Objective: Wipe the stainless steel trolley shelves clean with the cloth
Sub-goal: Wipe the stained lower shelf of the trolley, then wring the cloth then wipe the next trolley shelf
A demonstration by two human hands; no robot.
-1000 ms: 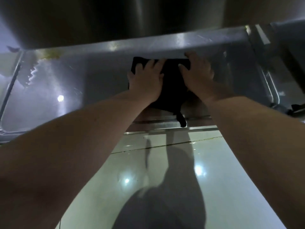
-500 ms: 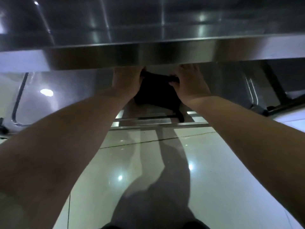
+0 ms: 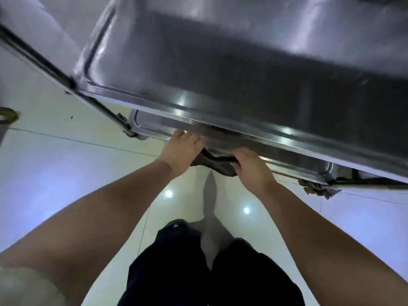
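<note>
Item: cloth (image 3: 220, 167), dark, bunched. Location: front rim of lower shelf (image 3: 150, 125), trolley (image 3: 103, 107), between both hands.
Right hand (image 3: 251, 171): fingers curled round cloth end.
Left hand (image 3: 180, 151): on other end, fingertips hidden under upper shelf (image 3: 220, 62); hold cannot be told.
Method advised: spread cloth flat, press evenly, long overlapping strokes, finish along rim and corners.
Markings: none legible.

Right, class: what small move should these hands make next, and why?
Probably slide the dark cloth sideways along the lower shelf's front rim: the right hand grips it bunched there, the left hand lies on it, with rim either side.
</note>
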